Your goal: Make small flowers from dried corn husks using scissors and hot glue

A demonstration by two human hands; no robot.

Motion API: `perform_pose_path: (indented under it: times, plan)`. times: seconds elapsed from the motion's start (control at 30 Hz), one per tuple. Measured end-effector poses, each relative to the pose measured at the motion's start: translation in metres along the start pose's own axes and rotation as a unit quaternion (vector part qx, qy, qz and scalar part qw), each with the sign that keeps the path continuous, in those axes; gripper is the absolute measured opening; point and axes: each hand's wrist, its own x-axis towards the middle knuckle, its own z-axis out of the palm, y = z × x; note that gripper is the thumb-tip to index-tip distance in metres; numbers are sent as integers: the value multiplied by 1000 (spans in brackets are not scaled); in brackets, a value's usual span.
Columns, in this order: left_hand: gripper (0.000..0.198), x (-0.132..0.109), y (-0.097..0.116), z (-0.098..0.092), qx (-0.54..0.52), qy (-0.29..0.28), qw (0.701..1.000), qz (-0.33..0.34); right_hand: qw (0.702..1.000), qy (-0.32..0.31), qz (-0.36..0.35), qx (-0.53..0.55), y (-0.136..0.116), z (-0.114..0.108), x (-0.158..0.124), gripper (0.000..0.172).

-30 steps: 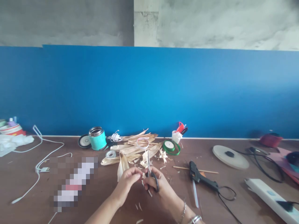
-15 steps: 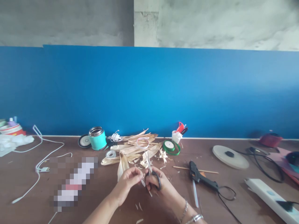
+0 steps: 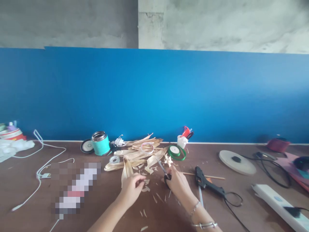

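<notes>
- Steadying my right hand (image 3: 178, 180), I see it closed around the black handles of the scissors (image 3: 161, 166), blades pointing away from me and leftward; fingers wrapped on the handles like this probably keep the tool ready to cut.
- My left hand (image 3: 132, 188) is curled, thumb near the forefinger, beside small husk scraps (image 3: 145, 189); from here I cannot tell whether it pinches one.
- The dried corn husks (image 3: 138, 157) lie heaped just beyond both hands, presumably so either can reach them. Cut slivers (image 3: 154, 199) litter the surface (image 3: 79, 222) between my forearms.
- The green ribbon spool (image 3: 174, 150) sits just right of the heap, likely parked within reach.
- The glue gun (image 3: 210, 184) lies right of my right hand, across a thin wooden stick (image 3: 218, 178), perhaps to keep it handy; a translucent stick extends from under it.
- The white cup (image 3: 181, 142) by the blue partition (image 3: 154, 93) holds a red-handled item and dark pens upright.
- The turquoise jar (image 3: 100, 146) stands open, its lid (image 3: 87, 146) just beside it; I cannot see its contents.
- The red-and-white tub (image 3: 12, 134) at far left holds a purple bottle, partly out of sight.
</notes>
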Motion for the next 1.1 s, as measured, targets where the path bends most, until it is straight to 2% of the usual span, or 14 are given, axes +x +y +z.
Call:
perform_pose_path:
  times: [0.1, 0.23, 0.47, 0.67, 0.77, 0.87, 0.97, 1.1]
  plan:
    - [33, -1, -4, -2, 38, 23, 996, 78, 1000, -13, 3, -20, -2, -3, -2, 22]
    - [37, -3, -3, -5, 87, -4, 989, 121, 999, -17, 9, -31, -5, -6, -4, 31]
    - [31, -3, 3, -9, 77, 35, 989, 121, 999, -21, -6, -48, -6, -6, -7, 27]
    - [12, -6, 6, -8, 92, -26, 991, 99, 998, -13, -17, -61, -5, -5, -8, 22]
    - [11, -5, 6, -7, 93, -29, 991, 94, 997, -11, -19, -70, -6, -4, -9, 28]
    - [13, -4, 5, -6, 97, -7, 990, 98, 996, -14, -28, -80, -7, -3, -11, 36]
    - [13, -3, 4, -8, 118, 29, 988, 94, 995, -11, -41, -88, -8, -2, -12, 37]
    - [15, -4, 5, -11, 202, 87, 973, 66, 995, 2, -45, -86, -8, -2, -14, 40]
